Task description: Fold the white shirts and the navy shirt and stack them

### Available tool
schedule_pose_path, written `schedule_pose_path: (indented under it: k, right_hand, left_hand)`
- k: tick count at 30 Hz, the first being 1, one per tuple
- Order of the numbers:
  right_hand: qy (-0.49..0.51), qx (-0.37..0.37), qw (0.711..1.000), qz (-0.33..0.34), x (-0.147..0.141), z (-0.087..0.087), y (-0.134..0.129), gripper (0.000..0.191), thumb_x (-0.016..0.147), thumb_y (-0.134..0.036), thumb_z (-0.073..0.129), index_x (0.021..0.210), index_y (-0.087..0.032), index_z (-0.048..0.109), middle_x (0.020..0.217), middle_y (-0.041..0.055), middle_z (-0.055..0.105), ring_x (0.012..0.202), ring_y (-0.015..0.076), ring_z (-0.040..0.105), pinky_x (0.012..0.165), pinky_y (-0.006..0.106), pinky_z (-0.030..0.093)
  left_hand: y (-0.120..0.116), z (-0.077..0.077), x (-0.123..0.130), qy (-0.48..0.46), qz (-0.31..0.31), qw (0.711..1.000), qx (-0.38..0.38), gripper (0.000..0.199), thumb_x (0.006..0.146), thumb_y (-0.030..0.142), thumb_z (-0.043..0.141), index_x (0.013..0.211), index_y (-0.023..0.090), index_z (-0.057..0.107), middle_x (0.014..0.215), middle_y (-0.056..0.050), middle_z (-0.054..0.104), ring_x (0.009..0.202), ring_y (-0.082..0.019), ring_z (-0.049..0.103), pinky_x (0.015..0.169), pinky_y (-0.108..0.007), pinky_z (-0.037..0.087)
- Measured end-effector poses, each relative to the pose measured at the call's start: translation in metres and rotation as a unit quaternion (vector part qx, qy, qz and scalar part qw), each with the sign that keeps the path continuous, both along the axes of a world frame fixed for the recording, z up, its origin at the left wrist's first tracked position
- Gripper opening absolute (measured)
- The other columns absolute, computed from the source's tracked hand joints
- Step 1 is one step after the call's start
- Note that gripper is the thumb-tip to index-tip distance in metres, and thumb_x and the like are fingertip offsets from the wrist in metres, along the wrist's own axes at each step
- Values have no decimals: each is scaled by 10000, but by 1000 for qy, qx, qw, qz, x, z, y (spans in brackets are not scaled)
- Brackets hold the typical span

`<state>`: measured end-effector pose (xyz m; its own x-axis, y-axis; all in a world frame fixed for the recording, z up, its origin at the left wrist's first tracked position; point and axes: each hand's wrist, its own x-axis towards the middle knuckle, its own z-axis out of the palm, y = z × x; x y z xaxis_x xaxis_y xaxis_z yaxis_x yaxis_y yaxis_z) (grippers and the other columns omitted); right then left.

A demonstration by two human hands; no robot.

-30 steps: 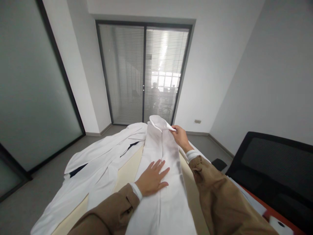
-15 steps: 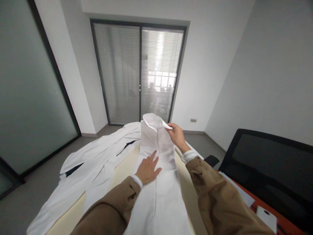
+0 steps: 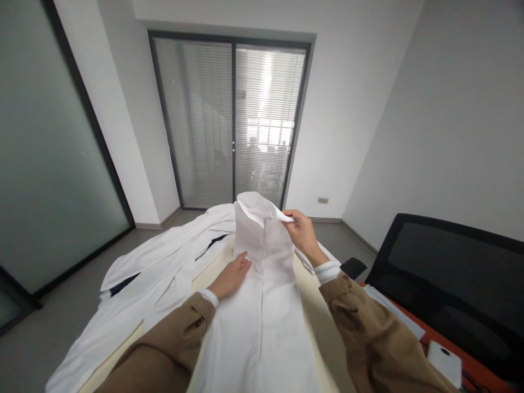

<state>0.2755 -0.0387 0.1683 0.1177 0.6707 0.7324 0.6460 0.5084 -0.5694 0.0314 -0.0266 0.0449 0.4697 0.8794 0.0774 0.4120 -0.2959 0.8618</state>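
A long-sleeved white shirt (image 3: 262, 284) lies lengthwise, front up, on a cream tabletop (image 3: 315, 327), with its collar (image 3: 256, 209) raised at the far end. The cloth looks smooth down the front, with soft creases near the top. The person's right hand (image 3: 303, 232) pinches the collar's tip, its fingers (image 3: 290, 216) narrowed against the thumb. The left hand (image 3: 231, 277) rests on the shirt just below the collar, its fingers (image 3: 242, 261) together and lying flat, holding nothing. Both tan sleeves (image 3: 164, 341) end in white cuffs.

Just left of the shirt and touching it lies a rumpled heap of white cloth (image 3: 151, 262) with a dark lining (image 3: 213, 245) showing in places; how many garments it holds, I can't tell. Beyond the table stands one double glass door (image 3: 229, 120) with blinds, and a frosted glass partition (image 3: 53, 147) runs along the left. To the right are one black mesh chair (image 3: 442, 262) and an orange desk (image 3: 470, 371) carrying papers (image 3: 393, 308) and one white device (image 3: 442, 363).
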Motion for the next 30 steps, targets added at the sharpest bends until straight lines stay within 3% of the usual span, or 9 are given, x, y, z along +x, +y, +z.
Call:
schedule_pose_path:
  k: [2,4,9,12,18,22,25,27,30]
  right_hand:
    - [-12,-6,999,36,-3,5,-23,168,832,-280,624,945,-209,727,954,63,733,888,214,657,811,320,488]
    - [-27,-23,995,96,-5,10,-46,139,805,-286,686,911,-213,739,930,68,726,864,215,657,784,315,494]
    - [-62,-177,929,318,-11,20,-92,142,776,-313,759,834,-184,755,823,67,697,764,175,632,722,276,490]
    - [-76,-327,841,425,-21,10,-105,181,735,-275,785,867,-156,750,836,44,688,744,134,610,696,225,469]
    - [-88,-524,669,520,-20,-29,-103,639,544,-300,913,1127,-151,698,919,21,673,862,142,624,756,210,475]
    - [-16,-571,696,434,17,-37,-88,646,600,-500,872,1102,-164,643,858,19,647,787,154,637,682,242,521]
    - [-20,-600,767,224,45,-44,-77,579,764,-720,644,966,-180,593,698,10,603,597,151,609,506,246,499]
    - [-35,-616,782,91,57,-56,-70,634,794,-788,536,961,-177,569,681,44,619,527,171,608,444,267,476]
    - [7,-612,789,59,64,-80,-57,693,794,-777,550,1146,-180,536,696,68,646,518,202,630,452,304,491]
  left_hand:
    - [4,4,-22,-115,46,979,-161,743,921,657,353,1424,111,382,1223,-216,657,865,-254,703,755,-367,512]
    - [6,7,-43,-214,6,926,-312,780,904,710,348,1420,124,362,1184,-220,676,809,-260,715,696,-359,514]
    - [2,11,-68,-352,-29,846,-400,692,923,687,380,1312,128,503,1114,-172,709,960,-280,708,861,-389,525]
    - [-1,9,-67,-312,-34,846,-430,677,908,676,443,1336,151,449,1050,-142,718,883,-263,717,797,-391,546]
    - [-12,3,-59,-186,-41,918,-349,639,804,526,699,1319,231,462,852,-10,686,670,-162,665,569,-237,484]
    - [-12,-4,-54,-165,-11,942,-292,552,735,459,762,1159,178,547,758,8,656,643,-150,619,550,-225,437]
    - [-8,-11,-51,-151,15,952,-267,398,701,408,768,952,177,564,650,35,608,583,-143,581,546,-234,413]
    - [-6,-13,-51,-145,11,952,-270,330,703,395,751,831,189,526,607,50,575,544,-128,550,545,-235,401]
    - [-4,-13,-50,-148,13,953,-265,300,723,389,722,761,201,491,568,67,536,517,-116,513,550,-235,393]
